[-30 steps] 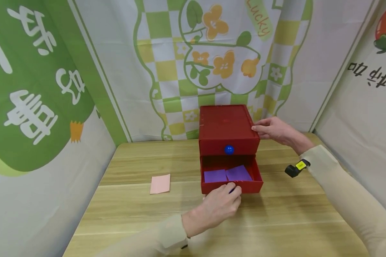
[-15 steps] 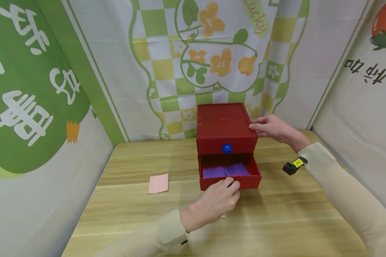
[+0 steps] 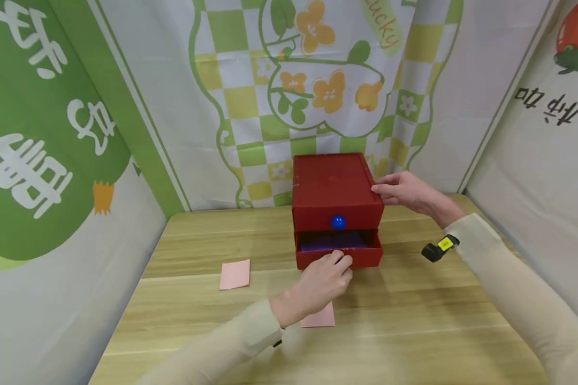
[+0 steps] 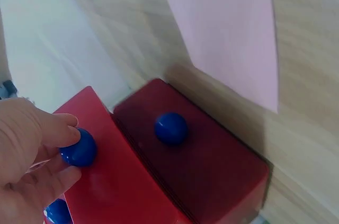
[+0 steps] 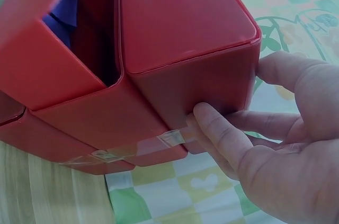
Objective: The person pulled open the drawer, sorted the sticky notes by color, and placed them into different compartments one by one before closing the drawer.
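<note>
Pink note (image 3: 235, 274) lies left of left grip (image 3: 315, 283). Left grip pinches blue knob (image 4: 79, 152) of part-open drawer (image 3: 366, 258) just beyond it. Right grip (image 3: 407, 191), loosely extended, holds nothing, touches red cabinet (image 3: 334, 182) at its right side.

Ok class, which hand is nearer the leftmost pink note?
Left. The left hand is right of the leftmost pink note, gripping a blue knob; the right hand is farther off, touching the red box on its right side.
</note>
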A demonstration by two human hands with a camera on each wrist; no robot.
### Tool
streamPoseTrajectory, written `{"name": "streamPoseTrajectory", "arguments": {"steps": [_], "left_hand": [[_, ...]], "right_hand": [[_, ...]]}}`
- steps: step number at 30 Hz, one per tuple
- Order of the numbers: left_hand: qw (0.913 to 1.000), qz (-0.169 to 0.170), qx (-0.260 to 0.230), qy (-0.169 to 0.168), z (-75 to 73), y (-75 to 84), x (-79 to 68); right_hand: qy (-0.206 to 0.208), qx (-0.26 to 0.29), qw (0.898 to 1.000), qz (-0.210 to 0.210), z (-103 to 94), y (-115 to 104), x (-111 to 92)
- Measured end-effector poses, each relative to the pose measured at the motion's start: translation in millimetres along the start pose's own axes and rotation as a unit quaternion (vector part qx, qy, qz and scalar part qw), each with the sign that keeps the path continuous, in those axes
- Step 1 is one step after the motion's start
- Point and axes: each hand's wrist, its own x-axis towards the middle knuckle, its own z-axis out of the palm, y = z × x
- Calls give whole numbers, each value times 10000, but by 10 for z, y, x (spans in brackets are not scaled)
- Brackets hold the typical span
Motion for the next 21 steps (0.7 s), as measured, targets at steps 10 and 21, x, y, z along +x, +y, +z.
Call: {"name": "streamPoseTrajectory", "arguments": {"steps": [10,21], "left_hand": [[9998,-198,-4,57,118,-102,63],[9988,-452,-37,192,204,-152,134]], "right_hand": [[24,-138,9999,91,19,-17,-22],[5,-53,10000,46,11,-17,-22]]}}
